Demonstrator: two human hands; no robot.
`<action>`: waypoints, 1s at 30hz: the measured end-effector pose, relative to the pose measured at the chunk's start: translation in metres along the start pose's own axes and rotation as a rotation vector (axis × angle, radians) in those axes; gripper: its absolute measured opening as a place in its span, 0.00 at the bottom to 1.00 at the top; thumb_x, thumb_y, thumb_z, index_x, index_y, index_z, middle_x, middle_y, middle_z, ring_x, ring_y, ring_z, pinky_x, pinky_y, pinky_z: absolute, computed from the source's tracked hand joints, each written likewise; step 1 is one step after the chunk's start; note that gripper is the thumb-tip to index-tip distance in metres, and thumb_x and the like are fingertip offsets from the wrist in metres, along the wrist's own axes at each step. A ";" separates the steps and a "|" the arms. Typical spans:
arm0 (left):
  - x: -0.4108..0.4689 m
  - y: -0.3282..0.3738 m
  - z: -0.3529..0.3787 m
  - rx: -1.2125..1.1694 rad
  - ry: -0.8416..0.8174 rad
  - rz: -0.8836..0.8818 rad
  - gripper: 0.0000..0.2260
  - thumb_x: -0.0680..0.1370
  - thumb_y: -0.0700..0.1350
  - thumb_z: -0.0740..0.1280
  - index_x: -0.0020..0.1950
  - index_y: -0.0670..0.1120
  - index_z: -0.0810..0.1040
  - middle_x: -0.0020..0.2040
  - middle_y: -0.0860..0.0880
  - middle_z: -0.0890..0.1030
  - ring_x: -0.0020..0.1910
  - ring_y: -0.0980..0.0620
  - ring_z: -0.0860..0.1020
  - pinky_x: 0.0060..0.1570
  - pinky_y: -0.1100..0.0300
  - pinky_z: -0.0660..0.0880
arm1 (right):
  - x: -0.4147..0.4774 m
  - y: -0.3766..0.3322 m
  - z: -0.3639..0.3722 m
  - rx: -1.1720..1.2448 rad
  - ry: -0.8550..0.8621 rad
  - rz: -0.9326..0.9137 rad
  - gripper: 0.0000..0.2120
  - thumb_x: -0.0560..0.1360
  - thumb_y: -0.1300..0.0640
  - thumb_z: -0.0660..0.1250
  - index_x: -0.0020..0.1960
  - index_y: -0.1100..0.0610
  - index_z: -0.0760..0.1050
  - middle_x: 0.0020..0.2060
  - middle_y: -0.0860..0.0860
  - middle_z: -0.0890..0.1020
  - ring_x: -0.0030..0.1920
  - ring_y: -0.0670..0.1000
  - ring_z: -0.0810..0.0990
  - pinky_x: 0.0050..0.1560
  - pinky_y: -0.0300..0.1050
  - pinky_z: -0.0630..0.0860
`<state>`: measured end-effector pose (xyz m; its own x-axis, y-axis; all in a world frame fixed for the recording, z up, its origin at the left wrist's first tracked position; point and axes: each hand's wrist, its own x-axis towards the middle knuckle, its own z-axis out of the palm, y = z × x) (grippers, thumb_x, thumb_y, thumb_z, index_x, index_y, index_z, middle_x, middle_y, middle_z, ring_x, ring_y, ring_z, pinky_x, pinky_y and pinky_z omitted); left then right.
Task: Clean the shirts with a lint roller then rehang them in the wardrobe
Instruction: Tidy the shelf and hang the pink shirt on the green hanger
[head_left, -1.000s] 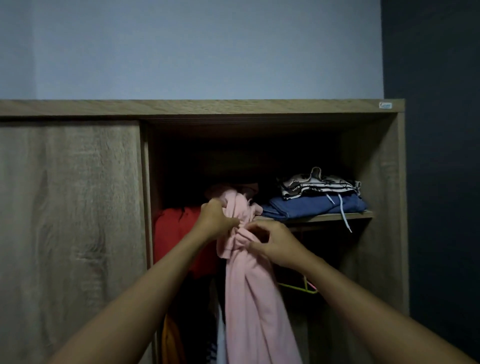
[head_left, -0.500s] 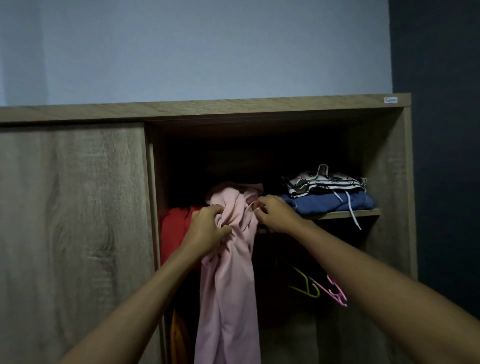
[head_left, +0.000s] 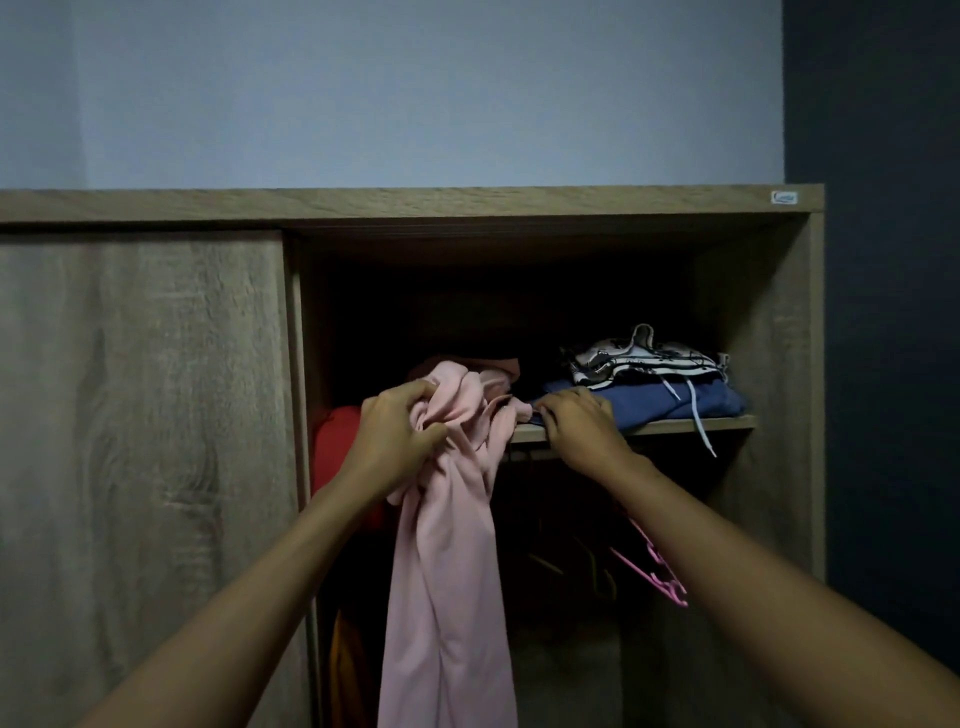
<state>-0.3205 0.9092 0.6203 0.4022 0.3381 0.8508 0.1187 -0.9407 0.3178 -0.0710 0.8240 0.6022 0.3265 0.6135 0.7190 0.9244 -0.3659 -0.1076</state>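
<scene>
At the centre of the frame my left hand (head_left: 397, 441) is closed around the bunched top of the pink shirt (head_left: 447, 571), holding it up inside the open wardrobe (head_left: 769, 322). My right hand (head_left: 576, 426) pinches a small end of the same shirt against the front edge of the shelf (head_left: 675, 425), just beside the folded blue garment (head_left: 670, 402).

I judge the risks this way: the rail is lost in the dark below the shelf, so I could miss it and drop the shirt; my right hand could also drag the blue pile off its edge.

The shirt's long axis runs straight up and down, collar end crumpled at my hands, hem running out of the bottom of the frame, beside a red garment (head_left: 337, 452) on the left.
</scene>
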 end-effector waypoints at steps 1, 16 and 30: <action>0.000 0.003 -0.001 -0.005 -0.019 0.029 0.10 0.68 0.36 0.74 0.48 0.44 0.83 0.43 0.51 0.85 0.42 0.56 0.81 0.41 0.74 0.71 | 0.005 0.000 0.001 0.033 0.021 0.006 0.14 0.79 0.56 0.59 0.62 0.51 0.77 0.60 0.54 0.80 0.63 0.57 0.72 0.61 0.53 0.67; -0.025 0.009 -0.025 0.084 -0.135 0.084 0.14 0.68 0.37 0.74 0.53 0.47 0.84 0.48 0.59 0.82 0.48 0.60 0.79 0.46 0.74 0.70 | 0.034 -0.026 -0.016 0.353 -0.168 -0.169 0.33 0.70 0.50 0.73 0.73 0.50 0.68 0.64 0.53 0.80 0.61 0.54 0.79 0.61 0.46 0.75; 0.002 -0.025 -0.028 -0.507 0.004 -0.652 0.08 0.80 0.50 0.62 0.47 0.48 0.78 0.52 0.38 0.83 0.42 0.42 0.84 0.47 0.44 0.83 | -0.028 -0.083 0.009 0.564 0.384 -0.466 0.11 0.67 0.68 0.71 0.48 0.60 0.83 0.45 0.53 0.83 0.46 0.52 0.82 0.51 0.43 0.76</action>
<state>-0.3481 0.9337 0.6259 0.3913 0.8131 0.4309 -0.0971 -0.4292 0.8980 -0.1554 0.8437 0.5845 -0.1101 0.2966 0.9486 0.9421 0.3354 0.0045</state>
